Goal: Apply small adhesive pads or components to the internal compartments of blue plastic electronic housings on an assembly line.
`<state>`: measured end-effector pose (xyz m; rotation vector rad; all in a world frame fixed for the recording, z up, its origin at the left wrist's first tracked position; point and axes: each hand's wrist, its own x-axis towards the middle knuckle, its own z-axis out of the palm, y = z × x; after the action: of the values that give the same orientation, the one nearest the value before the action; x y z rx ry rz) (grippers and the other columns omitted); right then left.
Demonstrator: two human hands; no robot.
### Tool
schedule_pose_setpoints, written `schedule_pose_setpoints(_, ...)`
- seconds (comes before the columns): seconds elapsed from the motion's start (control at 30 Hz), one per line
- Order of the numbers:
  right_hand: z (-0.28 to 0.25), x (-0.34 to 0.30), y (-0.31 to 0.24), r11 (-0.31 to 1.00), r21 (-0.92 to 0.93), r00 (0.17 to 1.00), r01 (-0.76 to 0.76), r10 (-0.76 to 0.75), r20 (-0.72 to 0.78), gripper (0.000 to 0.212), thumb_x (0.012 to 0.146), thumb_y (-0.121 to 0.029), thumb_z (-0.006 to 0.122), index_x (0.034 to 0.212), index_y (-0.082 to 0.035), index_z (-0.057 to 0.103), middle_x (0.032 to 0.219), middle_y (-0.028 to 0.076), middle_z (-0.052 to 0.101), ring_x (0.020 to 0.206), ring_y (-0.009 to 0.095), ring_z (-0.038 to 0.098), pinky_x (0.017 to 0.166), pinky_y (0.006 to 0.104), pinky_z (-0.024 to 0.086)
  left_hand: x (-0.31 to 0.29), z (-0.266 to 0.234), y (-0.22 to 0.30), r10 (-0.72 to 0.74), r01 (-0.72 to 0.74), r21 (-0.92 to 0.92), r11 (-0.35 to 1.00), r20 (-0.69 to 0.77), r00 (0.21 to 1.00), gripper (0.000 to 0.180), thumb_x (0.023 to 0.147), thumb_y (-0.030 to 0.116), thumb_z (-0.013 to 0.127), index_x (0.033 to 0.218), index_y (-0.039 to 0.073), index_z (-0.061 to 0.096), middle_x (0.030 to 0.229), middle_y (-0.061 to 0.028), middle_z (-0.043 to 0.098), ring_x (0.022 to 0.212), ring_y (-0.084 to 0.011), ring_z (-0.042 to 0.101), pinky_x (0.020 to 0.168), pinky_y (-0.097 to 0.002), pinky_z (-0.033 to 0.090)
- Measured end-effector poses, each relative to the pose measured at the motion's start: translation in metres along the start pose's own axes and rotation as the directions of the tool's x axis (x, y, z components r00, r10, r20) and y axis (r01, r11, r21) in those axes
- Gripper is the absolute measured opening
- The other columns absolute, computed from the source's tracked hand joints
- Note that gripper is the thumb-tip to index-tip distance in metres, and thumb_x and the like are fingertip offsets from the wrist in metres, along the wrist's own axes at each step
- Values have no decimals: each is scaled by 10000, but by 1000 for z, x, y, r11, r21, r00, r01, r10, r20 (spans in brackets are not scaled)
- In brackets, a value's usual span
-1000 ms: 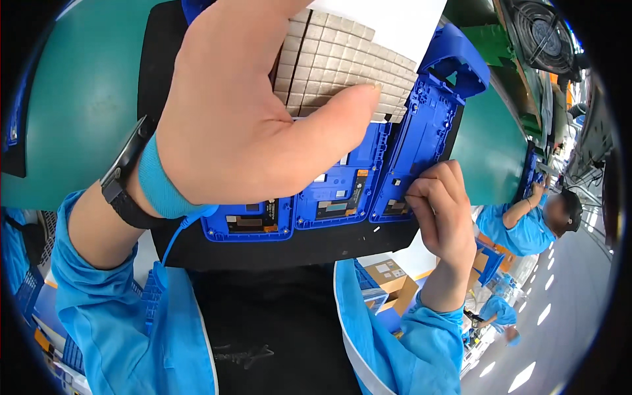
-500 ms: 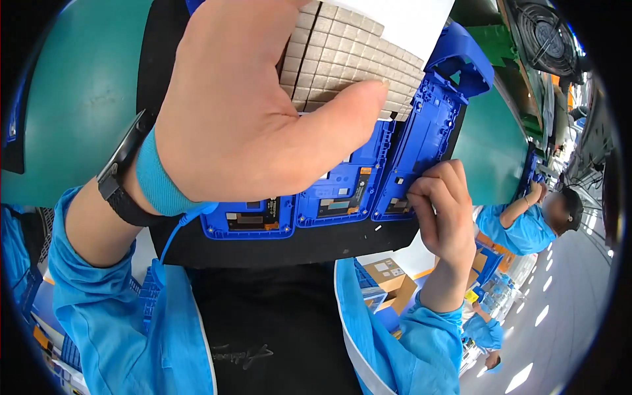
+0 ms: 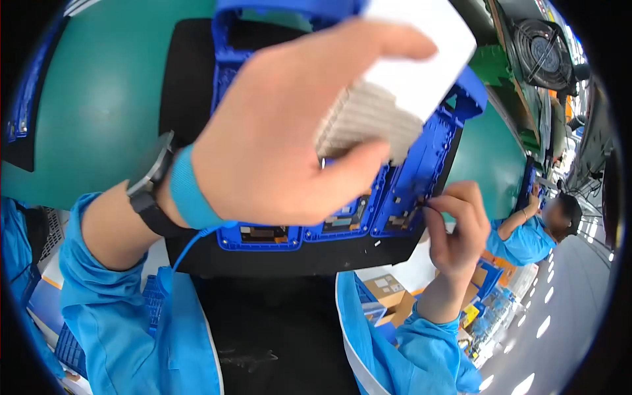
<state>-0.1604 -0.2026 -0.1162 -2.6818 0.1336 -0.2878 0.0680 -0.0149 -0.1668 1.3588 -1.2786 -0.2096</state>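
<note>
My left hand (image 3: 283,131), blurred by motion, grips a white backing sheet (image 3: 431,66) covered in part by rows of small grey-beige square pads (image 3: 375,122). Its thumb lies over the pads. Under the sheet several blue plastic housings stand side by side: a left one (image 3: 227,245), a middle one (image 3: 316,235) and a right one (image 3: 421,164). Dark boards show in their lower ends. At the lower right edge of the right housing, my right hand (image 3: 461,227) has thumb and fingertips pinched together; whatever is between them is too small to make out.
The housings lie on a black mat (image 3: 316,260) over a green table (image 3: 105,99). A small white scrap (image 3: 377,243) lies on the mat. A fan (image 3: 543,54) stands at the far right. Another person (image 3: 526,230) works to the right, and cardboard boxes (image 3: 388,289) sit beyond the mat.
My left hand has come right and down with the sheet, uncovering more white backing in view. My right hand has shifted slightly right and down. The whole view has moved a little.
</note>
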Motion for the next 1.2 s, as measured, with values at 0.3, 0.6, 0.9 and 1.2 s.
schedule_pose_setpoints(0.3, 30, 73, -42, 984, 83, 953, 155, -127, -277, 254, 742, 95, 795, 953, 0, 689, 900, 130, 662, 745, 242, 654, 633, 305, 516, 1, 6, -2, 62, -57, -80, 995, 64, 996, 658, 753, -40, 731, 1385, -20, 553, 1263, -191, 668, 1052, -314, 724, 872, -337, 574)
schedule_pose_setpoints(0.6, 37, 91, -39, 968, 69, 951, 240, -220, -217, 236, 746, 77, 784, 939, 6, 669, 884, 127, 649, 728, 273, 655, 605, 334, 528, 1, 7, 0, 50, -48, -96, 994, 15, 999, 672, 702, -56, 721, 1358, -36, 576, 1176, -199, 700, 984, -340, 730, 824, -351, 585)
schedule_pose_setpoints(0.9, 36, 92, -37, 953, -20, 945, 303, -304, -120, 229, 742, 83, 758, 903, -15, 628, 858, 117, 605, 686, 275, 609, 572, 348, 497, -3, 8, 1, -44, 49, -123, 991, 47, 998, 712, 709, -33, 730, 1396, -46, 540, 1164, -200, 703, 981, -333, 731, 840, -347, 576)
schedule_pose_setpoints(1.2, 15, 71, -41, 947, 276, 983, 164, -180, 35, 210, 747, 64, 750, 900, -4, 624, 863, 137, 604, 678, 300, 597, 591, 358, 498, -5, 7, -2, -124, 29, -298, 954, -307, 943, 711, 777, -27, 677, 1461, -12, 484, 1352, -171, 594, 1182, -218, 649, 934, -298, 534)
